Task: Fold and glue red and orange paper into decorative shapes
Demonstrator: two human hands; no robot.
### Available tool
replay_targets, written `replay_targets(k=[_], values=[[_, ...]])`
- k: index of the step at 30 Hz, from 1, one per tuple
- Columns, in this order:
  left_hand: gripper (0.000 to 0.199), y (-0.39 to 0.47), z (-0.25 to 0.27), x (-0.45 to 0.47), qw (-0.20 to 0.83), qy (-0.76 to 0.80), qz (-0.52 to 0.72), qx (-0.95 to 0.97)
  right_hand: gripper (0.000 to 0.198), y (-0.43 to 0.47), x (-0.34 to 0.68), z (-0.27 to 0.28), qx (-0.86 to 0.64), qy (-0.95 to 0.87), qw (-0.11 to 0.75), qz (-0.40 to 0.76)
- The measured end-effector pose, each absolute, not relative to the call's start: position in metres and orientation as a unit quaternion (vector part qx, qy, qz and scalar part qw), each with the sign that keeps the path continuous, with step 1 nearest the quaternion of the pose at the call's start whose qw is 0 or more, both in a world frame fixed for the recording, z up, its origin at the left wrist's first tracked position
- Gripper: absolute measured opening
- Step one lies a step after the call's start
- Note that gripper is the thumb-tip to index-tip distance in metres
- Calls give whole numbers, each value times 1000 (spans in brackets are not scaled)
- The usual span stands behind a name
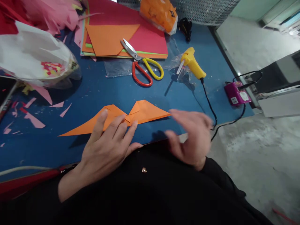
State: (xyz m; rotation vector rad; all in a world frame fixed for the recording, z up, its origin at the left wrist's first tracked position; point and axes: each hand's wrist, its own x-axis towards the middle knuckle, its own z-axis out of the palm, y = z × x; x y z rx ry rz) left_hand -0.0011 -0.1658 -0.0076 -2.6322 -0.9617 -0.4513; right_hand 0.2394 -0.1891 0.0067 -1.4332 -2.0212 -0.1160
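A folded piece of orange paper [150, 113], with two pointed wings and a narrow creased middle, lies near the front edge of the blue table. My left hand [110, 142] rests on its left half and middle, fingers stretched and spread over the folds. Close to the paper's right tip is my right hand [191, 134], blurred by motion, its thumb apart from the fingers and nothing visible between them. Whether the right fingertips touch the tip I cannot tell. Beyond the paper lie scissors [138, 59] with one red and one yellow handle, blades parted.
A yellow glue gun [193, 64] stands at the right, its cord running to a purple power adapter [237, 93]. Coloured paper sheets [152, 40] are stacked at the back. At left are a white bag [30, 50] of paper bits and pink scraps [35, 120].
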Motion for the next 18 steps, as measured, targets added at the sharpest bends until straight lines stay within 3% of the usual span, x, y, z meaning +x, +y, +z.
replay_targets(k=[3, 6, 11, 18], values=[[49, -167, -7, -1, 137, -337, -156, -918, 44, -187, 221, 0, -406, -880, 236, 68], [48, -166, -8, 0, 122, -342, -153, -919, 55, -180, 213, -6, -381, -900, 188, 99], [52, -166, -9, 0, 164, -331, -154, -916, 67, -180, 212, -6, -381, -908, 154, 80], [47, -167, -8, 0, 143, -341, -155, -916, 80, -185, 236, -13, -391, -914, 106, 13]])
